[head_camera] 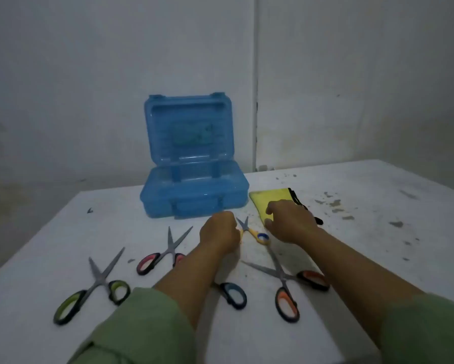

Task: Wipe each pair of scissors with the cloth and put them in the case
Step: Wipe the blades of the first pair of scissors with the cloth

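A blue plastic case [194,198] stands open at the back of the table with its lid upright. To its right lies a yellow cloth [270,199], and my right hand [290,223] rests on it with fingers spread. My left hand [218,232] has its fingers curled at the left handle of the small yellow scissors [256,232], which lie between my two hands. Green-handled scissors [89,290], pink-handled scissors [165,254] and orange-handled scissors [286,287] lie open on the table. My left forearm hides most of the blue-handled scissors [235,295].
The white table [365,232] is stained and flecked on its right side. A grey wall with a corner seam stands close behind the case. A black strap [296,199] lies along the cloth's right edge.
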